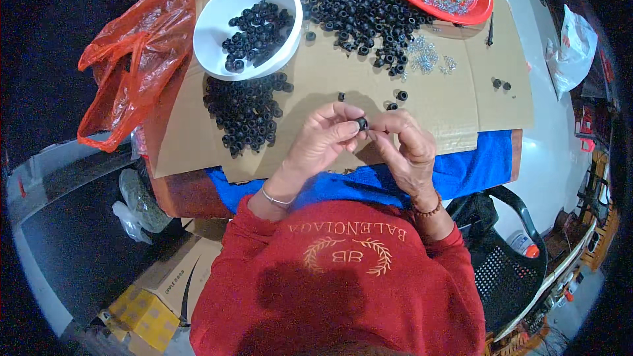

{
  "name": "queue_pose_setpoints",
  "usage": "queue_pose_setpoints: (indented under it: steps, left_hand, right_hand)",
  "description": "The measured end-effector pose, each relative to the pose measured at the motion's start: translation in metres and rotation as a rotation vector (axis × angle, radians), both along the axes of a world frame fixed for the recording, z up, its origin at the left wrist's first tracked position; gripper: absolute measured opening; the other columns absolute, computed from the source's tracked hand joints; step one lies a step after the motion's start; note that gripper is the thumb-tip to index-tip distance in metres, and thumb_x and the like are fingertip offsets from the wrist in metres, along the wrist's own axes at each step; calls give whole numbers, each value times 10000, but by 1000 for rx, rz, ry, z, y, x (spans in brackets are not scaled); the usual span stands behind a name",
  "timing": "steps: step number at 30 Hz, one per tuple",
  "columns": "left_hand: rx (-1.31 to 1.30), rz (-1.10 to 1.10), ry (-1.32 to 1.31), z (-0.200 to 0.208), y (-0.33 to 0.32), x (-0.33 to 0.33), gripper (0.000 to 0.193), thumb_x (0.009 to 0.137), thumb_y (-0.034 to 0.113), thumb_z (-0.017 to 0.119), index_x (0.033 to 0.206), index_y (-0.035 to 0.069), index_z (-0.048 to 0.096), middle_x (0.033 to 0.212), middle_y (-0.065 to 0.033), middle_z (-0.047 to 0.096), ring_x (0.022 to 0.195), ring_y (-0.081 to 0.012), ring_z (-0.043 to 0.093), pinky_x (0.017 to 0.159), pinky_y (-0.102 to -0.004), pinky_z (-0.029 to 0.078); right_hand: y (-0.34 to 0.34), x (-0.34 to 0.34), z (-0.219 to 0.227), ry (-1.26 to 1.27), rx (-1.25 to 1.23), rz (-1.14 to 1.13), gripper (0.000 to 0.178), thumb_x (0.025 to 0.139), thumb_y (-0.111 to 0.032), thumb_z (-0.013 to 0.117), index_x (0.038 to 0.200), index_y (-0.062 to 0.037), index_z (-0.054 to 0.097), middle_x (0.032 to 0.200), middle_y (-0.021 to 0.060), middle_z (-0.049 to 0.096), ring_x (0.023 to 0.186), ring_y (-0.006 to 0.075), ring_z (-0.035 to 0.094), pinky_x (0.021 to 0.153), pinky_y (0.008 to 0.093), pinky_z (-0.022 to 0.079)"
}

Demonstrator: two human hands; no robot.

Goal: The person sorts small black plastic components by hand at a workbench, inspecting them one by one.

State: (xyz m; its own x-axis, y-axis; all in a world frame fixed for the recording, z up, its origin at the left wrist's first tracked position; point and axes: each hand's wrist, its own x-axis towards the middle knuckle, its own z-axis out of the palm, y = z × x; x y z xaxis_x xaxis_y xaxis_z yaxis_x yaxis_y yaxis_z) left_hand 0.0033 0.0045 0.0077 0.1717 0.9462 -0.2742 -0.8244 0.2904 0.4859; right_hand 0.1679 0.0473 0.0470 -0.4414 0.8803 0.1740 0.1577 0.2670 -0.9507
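In my left hand [323, 138] a small round black part with a hole [362, 123] is pinched between thumb and fingertips. My right hand [407, 148] is closed in a pinch right beside that part; whatever its fingertips hold is too small to make out. Both hands hover over the front of a cardboard sheet [455, 109]. Just beyond them lie a few loose black parts [401, 95]. A big pile of such black parts [362, 16] spreads farther back, with small clear, shiny pieces [423, 54] at its right edge.
A white bowl [206, 33] of black parts stands back left, another pile [244, 112] in front of it. A red tray [483, 1] with clear pieces sits back right. At left lies a red plastic bag [142, 46]. Blue cloth [468, 165] hangs along the front edge.
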Motion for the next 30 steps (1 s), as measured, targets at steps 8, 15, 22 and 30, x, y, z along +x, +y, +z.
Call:
queue_pose_setpoints:
  steps: [8,15,22,30]
  left_hand:
    - [27,-59,1,2,0,0,141,810,-7,588,950,-11,575,796,-109,615,664,-140,585,559,-233,467]
    - [4,-448,186,13,-12,5,110,756,-11,641,852,-22,589,715,-111,622,558,-118,569,501,-210,458]
    - [-10,-466,-152,2,-18,12,126,762,22,654,867,-10,591,721,-109,614,589,-132,586,505,-212,467]
    - [121,-483,-497,-4,-17,21,157,765,54,660,896,5,589,841,-126,593,656,-161,589,498,-226,474]
  right_hand:
    - [3,-3,3,-23,193,9,116,686,62,637,747,-6,565,724,62,570,661,179,545,577,278,424]
    - [-7,27,15,73,-415,317,199,669,-22,723,726,-51,534,742,31,555,678,121,495,628,270,387]
    - [0,26,16,80,-556,358,244,674,-63,740,774,-44,519,774,12,502,723,100,470,654,243,386]
    - [47,-25,5,-334,283,291,179,723,49,553,887,-17,582,819,112,532,710,244,539,584,310,432]
